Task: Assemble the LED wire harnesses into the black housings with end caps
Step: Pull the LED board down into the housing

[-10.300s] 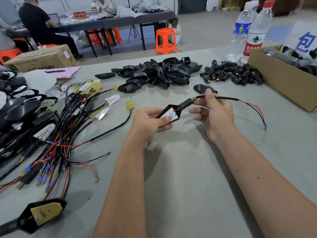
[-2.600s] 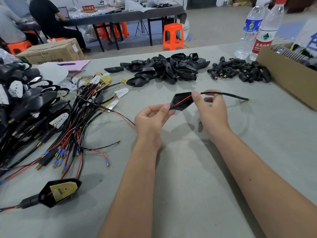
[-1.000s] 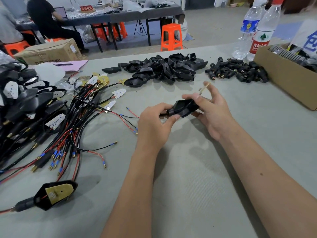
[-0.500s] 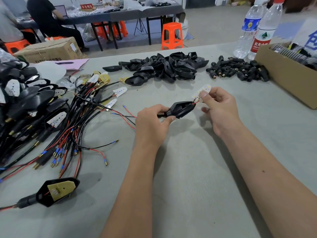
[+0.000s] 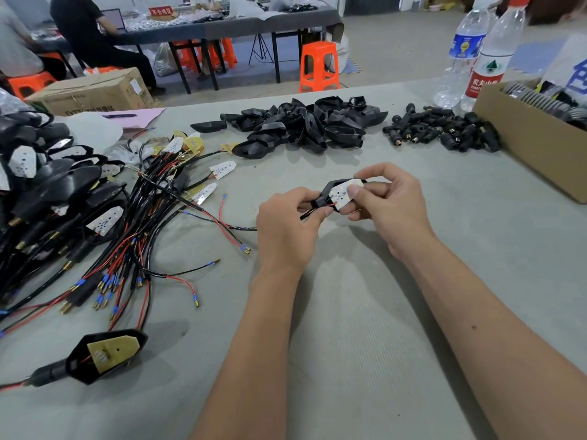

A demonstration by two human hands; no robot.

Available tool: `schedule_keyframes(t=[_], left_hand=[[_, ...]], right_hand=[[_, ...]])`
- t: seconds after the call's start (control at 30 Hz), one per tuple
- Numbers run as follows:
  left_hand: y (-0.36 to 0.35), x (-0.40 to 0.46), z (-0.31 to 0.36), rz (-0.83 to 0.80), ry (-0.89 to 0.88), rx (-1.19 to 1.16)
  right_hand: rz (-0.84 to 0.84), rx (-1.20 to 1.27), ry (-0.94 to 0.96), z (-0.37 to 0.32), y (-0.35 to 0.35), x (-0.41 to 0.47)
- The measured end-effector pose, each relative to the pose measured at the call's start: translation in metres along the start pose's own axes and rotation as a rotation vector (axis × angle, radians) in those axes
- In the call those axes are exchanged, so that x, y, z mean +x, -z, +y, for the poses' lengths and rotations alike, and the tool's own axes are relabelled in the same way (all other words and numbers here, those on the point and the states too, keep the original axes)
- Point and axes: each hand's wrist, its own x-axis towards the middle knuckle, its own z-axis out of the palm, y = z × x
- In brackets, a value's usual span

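Observation:
My left hand [image 5: 286, 230] pinches the narrow end of a black housing [image 5: 327, 193], where a black and red wire [image 5: 313, 211] comes out. My right hand [image 5: 386, 204] holds the housing's wide end, its thumb pressing a white LED board [image 5: 343, 193] down into the opening. Loose harnesses [image 5: 152, 223] lie tangled at the left. Empty black housings [image 5: 305, 125] are heaped at the table's far middle, and black end caps [image 5: 444, 134] lie to their right.
Finished units [image 5: 47, 185] are piled at the far left; one with a yellow board [image 5: 104, 355] lies near left. A cardboard box [image 5: 533, 138] and two water bottles [image 5: 476, 58] stand at the right. People sit at tables behind.
The white LED board, held clear of the housing's right end half a second ago, now lies in the housing's opening under my right thumb. The housing has turned its open side upward.

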Motion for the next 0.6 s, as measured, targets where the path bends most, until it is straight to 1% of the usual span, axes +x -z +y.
schedule_keyframes(t=[0.1, 0.23, 0.3, 0.33, 0.37, 0.43, 0.47, 0.5, 0.53, 0.6], left_hand=[[-0.001, -0.001, 0.003, -0.011, 0.013, -0.045], [-0.005, -0.002, 0.004, 0.002, 0.075, -0.156], [-0.004, -0.001, 0.004, -0.022, 0.117, -0.252], [-0.003, -0.001, 0.004, -0.033, 0.133, -0.287], [-0.002, 0.000, 0.004, -0.043, 0.144, -0.313], [0.002, 0.001, 0.002, -0.067, 0.142, -0.335], [0.004, 0.002, 0.002, -0.086, 0.133, -0.326], [0.006, 0.002, 0.001, -0.108, 0.119, -0.302], [0.008, 0.003, -0.001, -0.123, 0.102, -0.266], [0.013, 0.004, -0.005, -0.123, 0.072, -0.182]], right_hand=[[0.063, -0.032, 0.001, 0.000, -0.002, -0.002], [0.242, -0.338, 0.130, 0.002, -0.002, 0.000], [0.278, -0.388, 0.124, 0.002, 0.001, 0.001], [0.249, -0.339, 0.072, 0.001, 0.003, 0.001], [0.187, -0.232, -0.002, -0.001, 0.006, 0.002], [0.003, 0.021, -0.148, -0.003, 0.012, 0.004], [-0.081, 0.094, -0.185, -0.004, 0.014, 0.005], [-0.127, 0.128, -0.194, -0.004, 0.015, 0.005], [-0.130, 0.144, -0.193, -0.003, 0.015, 0.006], [-0.074, 0.175, -0.202, -0.001, 0.016, 0.007]])
